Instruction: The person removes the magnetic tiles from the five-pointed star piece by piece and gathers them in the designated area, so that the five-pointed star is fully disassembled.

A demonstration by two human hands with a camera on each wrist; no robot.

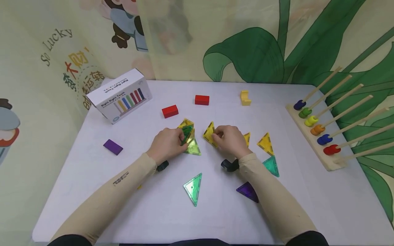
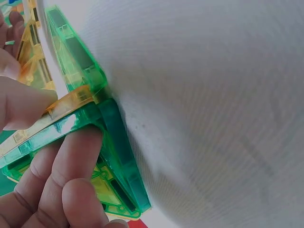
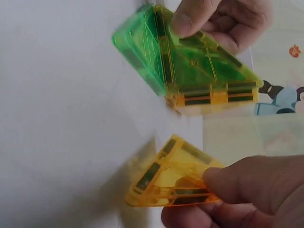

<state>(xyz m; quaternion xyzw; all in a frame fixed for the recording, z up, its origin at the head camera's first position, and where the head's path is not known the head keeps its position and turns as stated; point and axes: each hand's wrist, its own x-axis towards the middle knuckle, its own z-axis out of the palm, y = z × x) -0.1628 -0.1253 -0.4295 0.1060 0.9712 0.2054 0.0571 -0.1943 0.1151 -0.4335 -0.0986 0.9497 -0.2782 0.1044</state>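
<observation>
- Head view: on the white bench [image 1: 154, 205], the left hand [image 1: 166, 145] has its grip clamped on a cluster of green and yellow tiles [image 1: 188, 136] standing at mid-bench; the right hand [image 1: 230, 140] pinches a yellow triangle tile [image 1: 209, 133] just beside it (the two not touching).
- Left wrist view: fingers [image 2: 71, 166] and thumb curl round the joined green and yellow edges.
- Right wrist view: the thumb [image 3: 251, 183] presses the yellow triangle, one corner on the bench.

The head view looks down over the white counter [image 1: 215, 212] from the near edge; both wrist views sit close, sharing the green-and-yellow tile cluster [image 1: 188, 138] [image 2: 80, 109] [image 3: 199, 71].
</observation>
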